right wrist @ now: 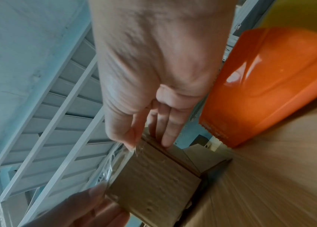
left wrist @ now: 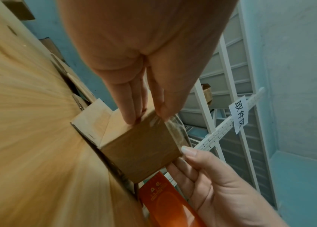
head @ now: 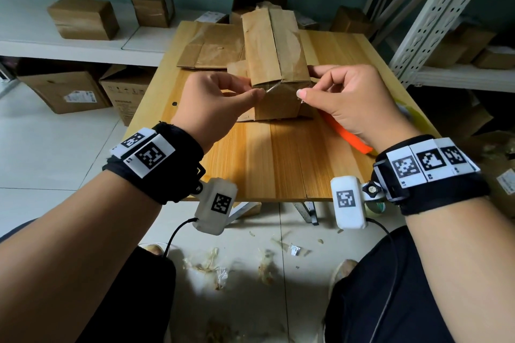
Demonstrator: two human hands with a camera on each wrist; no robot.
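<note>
- The brown box [head: 274, 50] sits on the wooden table [head: 278, 164], with its near end between your hands.
- Your left hand [head: 220, 103] pinches its left corner, thumb on the clear tape [head: 271, 88].
- Your right hand [head: 348, 100] pinches the right corner, maybe the tape's end too.
- An orange tape cutter [head: 345, 133] lies beside it.

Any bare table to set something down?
Bare: the strip of table between the cardboard box and the near edge, and the far right corner beside the box. Crowded: flattened cardboard far left, orange tape dispenser under the right hand.
</note>
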